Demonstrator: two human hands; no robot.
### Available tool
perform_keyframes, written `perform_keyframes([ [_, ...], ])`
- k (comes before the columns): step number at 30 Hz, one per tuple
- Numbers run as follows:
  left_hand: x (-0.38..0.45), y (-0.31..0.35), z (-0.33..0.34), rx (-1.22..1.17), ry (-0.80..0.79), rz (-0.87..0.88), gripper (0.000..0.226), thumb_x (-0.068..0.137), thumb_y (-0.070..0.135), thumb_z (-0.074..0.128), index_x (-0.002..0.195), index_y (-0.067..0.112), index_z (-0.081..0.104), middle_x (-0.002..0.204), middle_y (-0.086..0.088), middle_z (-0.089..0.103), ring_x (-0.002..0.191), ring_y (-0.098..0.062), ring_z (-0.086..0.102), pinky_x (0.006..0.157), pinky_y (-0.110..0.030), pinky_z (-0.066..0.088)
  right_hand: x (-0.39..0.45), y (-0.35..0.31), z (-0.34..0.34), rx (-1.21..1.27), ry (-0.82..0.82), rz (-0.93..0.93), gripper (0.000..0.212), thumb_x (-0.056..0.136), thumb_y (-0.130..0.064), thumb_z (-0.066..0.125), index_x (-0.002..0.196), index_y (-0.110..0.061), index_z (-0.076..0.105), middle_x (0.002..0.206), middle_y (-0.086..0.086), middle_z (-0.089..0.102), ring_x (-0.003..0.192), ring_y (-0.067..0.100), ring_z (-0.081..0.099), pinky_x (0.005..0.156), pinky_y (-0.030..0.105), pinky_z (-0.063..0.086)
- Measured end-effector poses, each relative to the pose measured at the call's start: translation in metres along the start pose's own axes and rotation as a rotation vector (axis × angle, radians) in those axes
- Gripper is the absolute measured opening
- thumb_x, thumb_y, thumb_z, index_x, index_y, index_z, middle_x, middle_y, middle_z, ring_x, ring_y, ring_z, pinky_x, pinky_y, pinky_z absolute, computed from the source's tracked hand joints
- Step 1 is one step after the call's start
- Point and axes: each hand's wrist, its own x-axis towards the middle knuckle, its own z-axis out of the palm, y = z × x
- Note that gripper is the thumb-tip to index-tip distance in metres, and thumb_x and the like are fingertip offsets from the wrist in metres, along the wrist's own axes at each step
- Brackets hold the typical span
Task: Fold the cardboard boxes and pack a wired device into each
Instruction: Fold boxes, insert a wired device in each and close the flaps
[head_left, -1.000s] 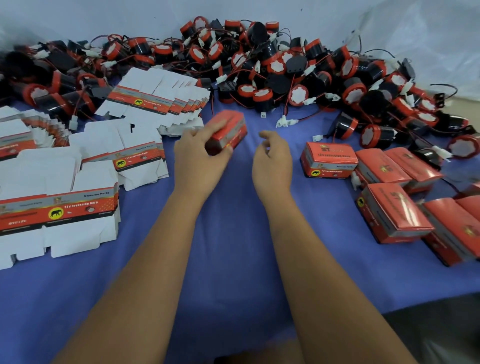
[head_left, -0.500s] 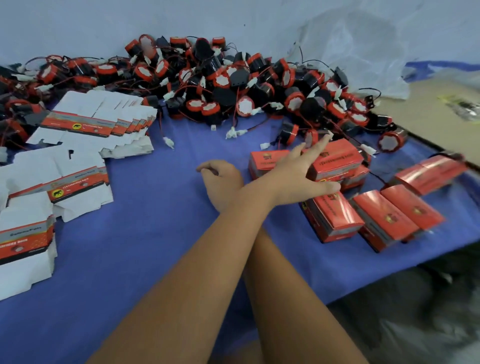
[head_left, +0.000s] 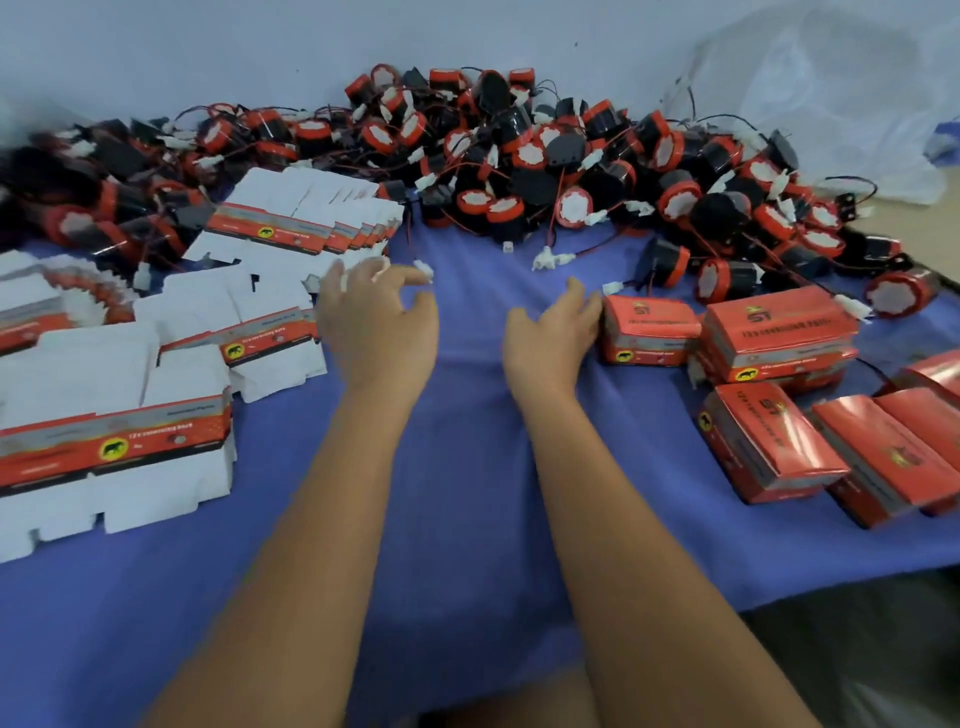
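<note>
Both hands are over the blue table (head_left: 467, 519); the left hand (head_left: 376, 319) is loose and holds nothing by the flat boxes (head_left: 270, 332); the right hand (head_left: 553, 335) is open, its fingers touching a packed box (head_left: 649, 330); the wired devices (head_left: 519, 156) are piled at the back.

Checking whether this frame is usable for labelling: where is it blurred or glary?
Head view: motion blur smears the left hand fingertips and the far-left device pile; glare streaks the packed boxes at right; wide-angle bending shows at the edges; lighting is even.
</note>
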Motion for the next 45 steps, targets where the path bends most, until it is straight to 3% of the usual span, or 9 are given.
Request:
perform_keyframes([
  [2, 0.004, -0.029, -0.020, 0.346, -0.098, -0.227, 0.040, 0.095, 0.031, 0.050, 0.134, 0.026, 0.058, 0.161, -0.017, 0.023, 0.150, -0.040, 0.003, 0.121, -0.056, 0.003, -0.005, -0.007, 0.010, -0.202, -0.035, -0.035, 0.064, 0.092, -0.019, 0.053, 0.150, -0.009, 0.027, 0.161, 0.018, 0.001, 0.147, 0.033, 0.008, 0.116, 0.039, 0.016],
  [7, -0.010, -0.051, -0.026, 0.474, -0.405, -0.118, 0.057, 0.098, 0.034, 0.045, 0.152, 0.019, 0.031, 0.160, -0.021, 0.021, 0.147, -0.042, 0.016, 0.120, -0.052, 0.015, -0.013, -0.016, 0.041, -0.494, -0.409, -0.377, 0.033, 0.096, -0.025, 0.048, 0.124, -0.018, 0.063, 0.135, 0.007, 0.053, 0.128, 0.031, 0.041, 0.105, 0.040, 0.033],
  [17, -0.002, -0.011, 0.008, -0.307, -0.325, -0.194, 0.052, 0.093, 0.010, 0.039, 0.140, 0.029, 0.046, 0.122, 0.006, 0.059, 0.116, -0.022, 0.055, 0.100, -0.042, 0.045, -0.018, -0.007, 0.028, -0.349, -0.533, -0.373, 0.014, 0.085, -0.016, 0.053, 0.074, -0.023, 0.058, 0.087, -0.003, 0.058, 0.085, 0.021, 0.053, 0.065, 0.032, 0.035],
  [21, 0.007, -0.011, 0.020, -0.198, -0.313, -0.112, 0.041, 0.093, 0.012, 0.042, 0.128, 0.027, 0.058, 0.125, 0.005, 0.061, 0.115, -0.018, 0.057, 0.094, -0.035, 0.045, -0.022, -0.005, 0.023, -0.432, -0.454, -0.446, 0.006, 0.085, -0.012, 0.052, 0.083, -0.013, 0.058, 0.086, -0.002, 0.053, 0.085, 0.023, 0.050, 0.063, 0.028, 0.029],
  [26, 0.000, -0.023, 0.019, -0.171, 0.005, 0.000, 0.033, 0.086, 0.015, 0.043, 0.088, 0.027, 0.074, 0.105, 0.010, 0.072, 0.109, -0.014, 0.060, 0.100, -0.042, 0.042, -0.023, -0.006, 0.030, -0.641, -0.459, -0.478, 0.037, 0.090, -0.030, 0.049, 0.125, -0.017, 0.056, 0.129, 0.002, 0.049, 0.120, 0.025, 0.040, 0.094, 0.030, 0.028],
  [31, 0.004, -0.031, 0.018, 0.113, 0.040, -0.199, 0.032, 0.092, 0.017, 0.048, 0.103, 0.033, 0.073, 0.155, 0.010, 0.039, 0.151, -0.024, 0.011, 0.115, -0.063, 0.004, -0.020, -0.019, 0.046, -0.855, -0.360, -0.503, 0.031, 0.096, -0.034, 0.042, 0.110, -0.009, 0.055, 0.123, 0.009, 0.047, 0.115, 0.030, 0.040, 0.091, 0.038, 0.031],
  [35, 0.004, -0.035, 0.014, -0.009, 0.167, -0.076, 0.029, 0.088, 0.010, 0.051, 0.095, 0.026, 0.075, 0.149, 0.004, 0.046, 0.143, -0.018, 0.028, 0.113, -0.051, 0.025, -0.014, -0.019, 0.046, -0.469, -0.372, -0.347, 0.025, 0.091, -0.038, 0.056, 0.088, -0.013, 0.054, 0.097, 0.003, 0.054, 0.105, 0.027, 0.048, 0.083, 0.036, 0.038],
  [39, 0.006, -0.037, 0.006, -0.373, 0.291, -0.039, 0.024, 0.086, 0.000, 0.056, 0.093, 0.016, 0.074, 0.142, -0.004, 0.051, 0.135, -0.016, 0.037, 0.104, -0.006, 0.029, -0.012, -0.014, 0.025, 0.383, -0.313, -0.001, 0.009, 0.091, -0.020, 0.066, 0.096, -0.022, 0.059, 0.098, 0.000, 0.069, 0.090, 0.017, 0.067, 0.076, 0.033, 0.056],
  [45, 0.000, -0.034, 0.013, -0.550, -0.131, 0.037, 0.058, 0.085, 0.009, 0.074, 0.138, 0.021, 0.052, 0.140, 0.012, 0.045, 0.122, 0.010, 0.042, 0.090, 0.006, 0.030, -0.002, -0.010, 0.009, 0.816, -0.291, 0.159, 0.014, 0.093, -0.008, 0.063, 0.107, -0.012, 0.064, 0.102, 0.006, 0.069, 0.094, 0.020, 0.067, 0.078, 0.035, 0.056],
])
